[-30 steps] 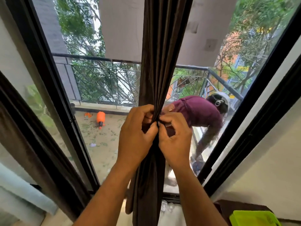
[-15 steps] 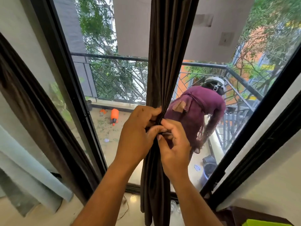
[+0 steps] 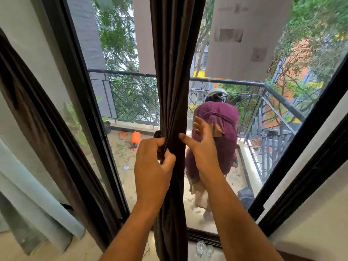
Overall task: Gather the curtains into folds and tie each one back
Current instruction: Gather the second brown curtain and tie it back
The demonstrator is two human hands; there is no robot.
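Note:
A dark brown curtain hangs gathered into narrow folds down the middle of the glass door. My left hand pinches the bunched folds at waist height, where a dark tie pokes out behind the cloth. My right hand is off the curtain just to its right, fingers spread, thumb close to the fabric's edge. A second dark curtain hangs at the far left beside a pale blue-grey one.
Black door frames flank the glass on both sides. Outside on the balcony a person in a purple top bends over near the railing; an orange sprayer lies on the floor. Small glass items sit at the sill.
My right hand has let go of the curtain and opened, moving right and up. My left hand keeps its grip. The view has tilted upward, and the person outside has straightened somewhat.

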